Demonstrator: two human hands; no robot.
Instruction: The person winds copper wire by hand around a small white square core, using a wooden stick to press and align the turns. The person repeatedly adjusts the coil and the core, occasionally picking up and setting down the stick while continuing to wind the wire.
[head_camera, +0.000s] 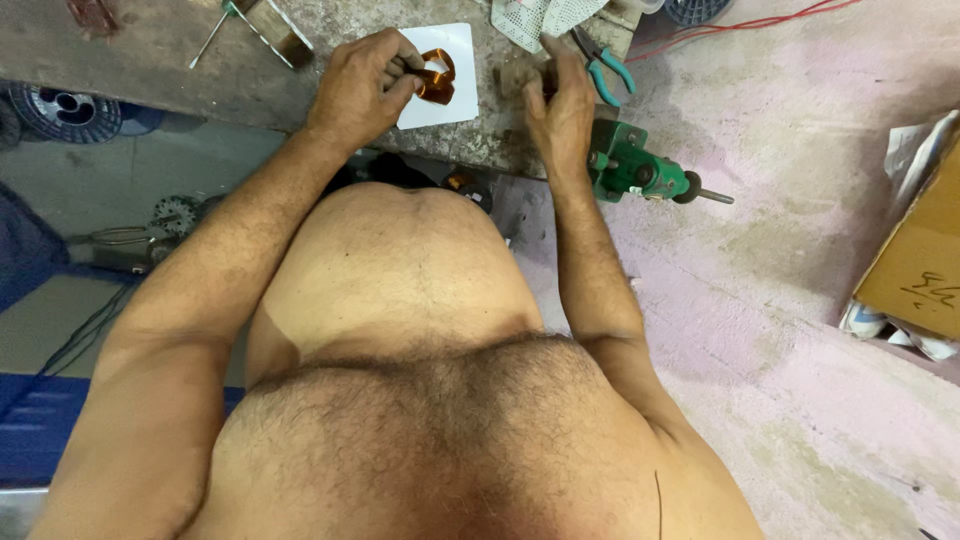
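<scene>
My left hand (362, 82) is closed on a small coil of shiny copper-coloured wire (437, 78), held over a white sheet (455, 100) that lies on the worn grey workbench (150, 60). My right hand (560, 105) rests on the bench edge with its fingers up, touching a small dark piece I cannot make out. A pair of teal-handled pliers (605, 68) lies just right of that hand. My bare torso fills the lower part of the view.
A green vise (635, 172) is clamped at the bench corner. White mesh cloth (535, 18) lies at the back of the bench. A red cable (740, 25) crosses the pinkish floor. A cardboard box (915, 260) stands at right, wire spools (65, 110) at left.
</scene>
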